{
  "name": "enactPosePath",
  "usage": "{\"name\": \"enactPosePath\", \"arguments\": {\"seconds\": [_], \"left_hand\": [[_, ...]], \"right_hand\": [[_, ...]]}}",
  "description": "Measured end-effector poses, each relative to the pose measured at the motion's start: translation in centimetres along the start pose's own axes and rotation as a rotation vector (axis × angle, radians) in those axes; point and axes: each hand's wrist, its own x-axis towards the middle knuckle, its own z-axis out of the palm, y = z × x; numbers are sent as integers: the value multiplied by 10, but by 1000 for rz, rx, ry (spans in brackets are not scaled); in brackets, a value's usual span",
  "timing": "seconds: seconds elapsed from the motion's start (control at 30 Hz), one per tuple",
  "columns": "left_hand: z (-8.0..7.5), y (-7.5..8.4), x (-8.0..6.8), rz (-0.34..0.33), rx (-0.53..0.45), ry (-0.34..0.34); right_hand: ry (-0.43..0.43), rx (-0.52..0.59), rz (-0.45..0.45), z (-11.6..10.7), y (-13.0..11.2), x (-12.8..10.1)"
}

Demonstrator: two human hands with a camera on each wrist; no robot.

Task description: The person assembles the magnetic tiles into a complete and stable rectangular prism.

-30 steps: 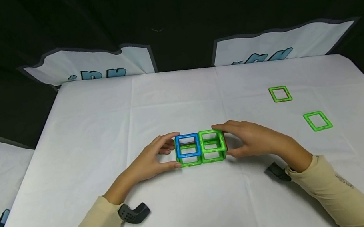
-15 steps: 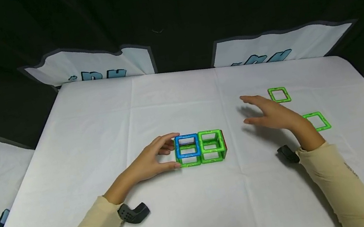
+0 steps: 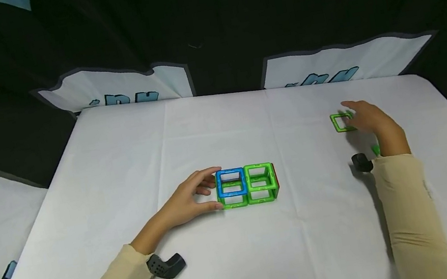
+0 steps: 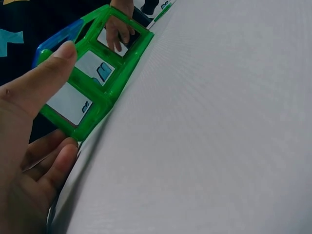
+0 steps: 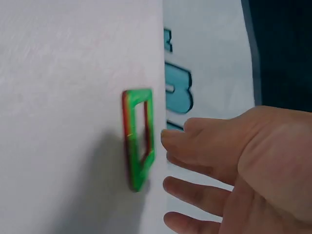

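the left hand point(image 3: 191, 197) holds the left end of a double-cube frame point(image 3: 246, 180), thumb at its near side and index finger at its far edge, with the other fingers curled behind. so the frame lies on the white table point(image 3: 245, 260), just to the right of that grip. on its top, a blue square point(image 3: 233, 193) sits next to the left fingertips and a green square point(image 3: 262, 188) farther from them; a red edge point(image 3: 276, 175) shows at the end away from the hand

the right hand point(image 3: 371, 117) has its fingers apart and nothing clamped between them. it is over the right edge of a loose green square point(image 3: 344, 129), which lies flat to the left of the palm; the pictures leave contact unclear. below that hand, a small green piece point(image 3: 376, 149) peeks out beside the wrist, mostly hidden. near each wrist is a black camera, left point(image 3: 167, 266) and right point(image 3: 362, 163), and beyond both hands hangs a black cloth point(image 3: 207, 22)
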Motion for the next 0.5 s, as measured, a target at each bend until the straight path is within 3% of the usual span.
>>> {"name": "enactPosePath", "arguments": {"seconds": [0.1, 0.37, 0.5], "left_hand": [[0, 0, 0, -1, 5, 14], [-1, -1, 0, -24, 7, 17], [0, -3, 0, -20, 11, 15]], "right_hand": [[-8, -9, 35, 5, 8, 4], [101, -82, -48, 18, 7, 12], [69, -59, -59, 18, -3, 10]]}}
